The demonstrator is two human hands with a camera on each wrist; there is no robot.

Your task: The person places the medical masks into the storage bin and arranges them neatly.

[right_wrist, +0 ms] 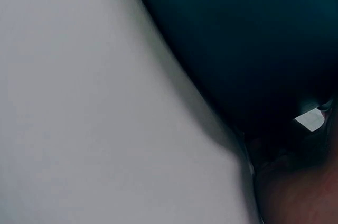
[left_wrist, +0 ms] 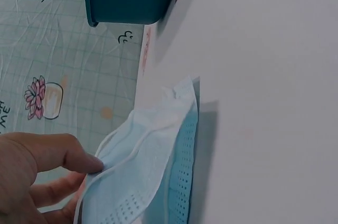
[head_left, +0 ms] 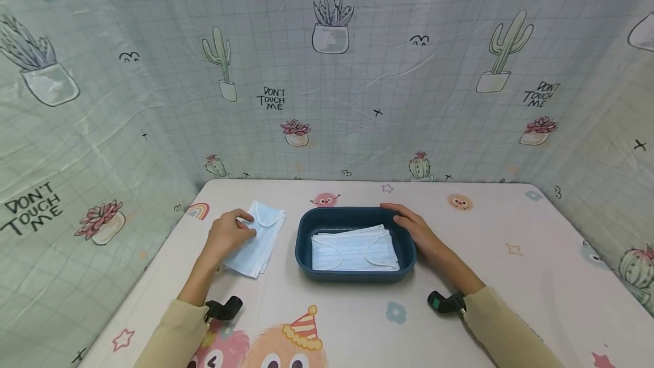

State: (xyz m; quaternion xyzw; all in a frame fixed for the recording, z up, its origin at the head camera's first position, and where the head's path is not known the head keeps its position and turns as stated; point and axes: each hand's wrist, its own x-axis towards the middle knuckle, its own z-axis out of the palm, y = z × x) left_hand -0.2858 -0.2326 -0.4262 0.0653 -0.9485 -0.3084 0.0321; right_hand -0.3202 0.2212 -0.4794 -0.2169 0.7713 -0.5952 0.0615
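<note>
My left hand (head_left: 230,236) is at a small stack of pale blue face masks (head_left: 263,243) on the left of the table. In the left wrist view the thumb lies on the upper face mask (left_wrist: 132,166), with fingers behind it, pinching its edge. The masks there stand partly raised, their ear loops loose. A dark teal bin (head_left: 352,277) sits at the middle of the table, holding more face masks (head_left: 352,251) laid flat. My right hand (head_left: 421,234) grips the bin's far right corner, its thumb at the rim. The right wrist view is dark around the fingers.
The white table (head_left: 490,300) has printed cartoon figures. Behind it and at both sides hangs a cactus-print cloth (head_left: 357,101). A black wrist camera (head_left: 225,308) sits on the left wrist, another wrist camera (head_left: 445,302) on the right.
</note>
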